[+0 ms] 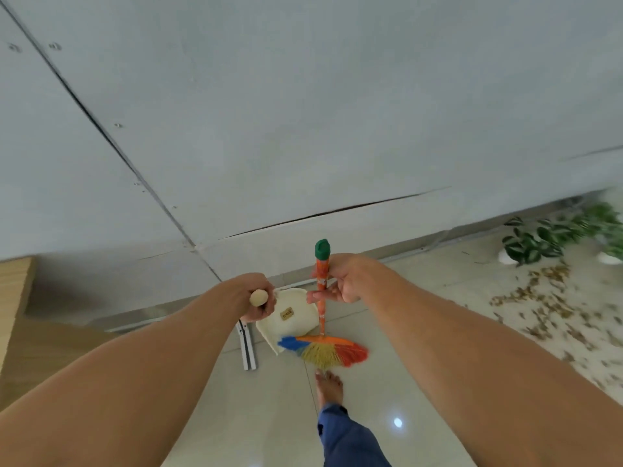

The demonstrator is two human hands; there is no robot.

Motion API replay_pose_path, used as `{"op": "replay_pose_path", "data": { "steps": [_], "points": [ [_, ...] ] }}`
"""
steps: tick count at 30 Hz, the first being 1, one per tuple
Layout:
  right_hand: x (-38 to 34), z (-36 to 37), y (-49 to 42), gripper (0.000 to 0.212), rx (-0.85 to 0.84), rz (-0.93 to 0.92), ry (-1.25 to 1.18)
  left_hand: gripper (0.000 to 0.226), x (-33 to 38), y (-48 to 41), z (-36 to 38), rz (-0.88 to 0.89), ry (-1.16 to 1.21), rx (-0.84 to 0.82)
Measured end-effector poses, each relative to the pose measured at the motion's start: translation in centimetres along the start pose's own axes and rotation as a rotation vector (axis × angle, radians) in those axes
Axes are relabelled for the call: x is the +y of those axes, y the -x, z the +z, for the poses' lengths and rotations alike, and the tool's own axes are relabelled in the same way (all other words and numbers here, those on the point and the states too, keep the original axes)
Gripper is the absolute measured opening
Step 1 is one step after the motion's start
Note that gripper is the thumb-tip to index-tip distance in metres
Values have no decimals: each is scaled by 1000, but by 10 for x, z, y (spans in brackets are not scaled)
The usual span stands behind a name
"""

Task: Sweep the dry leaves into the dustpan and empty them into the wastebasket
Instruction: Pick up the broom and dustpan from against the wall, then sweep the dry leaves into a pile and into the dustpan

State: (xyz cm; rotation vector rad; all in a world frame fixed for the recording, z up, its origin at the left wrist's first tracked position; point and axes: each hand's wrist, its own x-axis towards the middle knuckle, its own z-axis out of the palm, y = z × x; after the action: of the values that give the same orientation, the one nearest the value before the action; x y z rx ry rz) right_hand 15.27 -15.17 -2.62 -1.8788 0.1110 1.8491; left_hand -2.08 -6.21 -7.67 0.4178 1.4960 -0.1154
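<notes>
Hands: two, bare forearms reaching in from the near edge.
Left hand [258,299]: grip clenched round the rounded, pale wooden end of the dustpan's handle.
Right hand [340,281]: grip grasping the broom's handle just below its cap, fingers wrapped across the shaft.
Dustpan [286,316]: one; cream, smooth, scoop-shaped, with a small tan label. It sits below the left hand, close to the foot of the wall. Cannot tell whether it touches the floor.
Broom [322,320]: one; thin orange handle, roughly upright, topped by a green cap [322,249].
Bristles [323,351]: one fan under an orange block, banded blue, yellow and red; the blue end is just beside the dustpan's near edge.
Dry leaves [546,305]: many, too small to count. Brown flecks scattered on the floor at right, well apart from the broom.
Plants [532,244]: two, green and white foliage in white pots, far right by the wall, blurred.
Floor [276,416]: glossy pale tiles.
Wall [303,112]: flat grey panels, dark seams, small screw heads.
Foot [328,387]: one, bare, just near of the bristles; blue trouser leg behind it.
White strip [247,348]: one, long and ridged, lying on the floor left of the dustpan.
</notes>
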Motion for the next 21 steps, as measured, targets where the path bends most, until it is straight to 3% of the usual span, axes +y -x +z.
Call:
{"op": "replay_pose_path", "data": {
  "steps": [5,11,21],
  "points": [
    [101,-3,39,9,35,-21,-174,8,-62,53,-20,15,213,-2],
    [223,-15,70,20,50,3,-409,11,-141,111,-29,-9,89,18],
    [361,-42,128,9,164,-95,-388,22,-213,175,19,-36,478,-175]
  ]
}}
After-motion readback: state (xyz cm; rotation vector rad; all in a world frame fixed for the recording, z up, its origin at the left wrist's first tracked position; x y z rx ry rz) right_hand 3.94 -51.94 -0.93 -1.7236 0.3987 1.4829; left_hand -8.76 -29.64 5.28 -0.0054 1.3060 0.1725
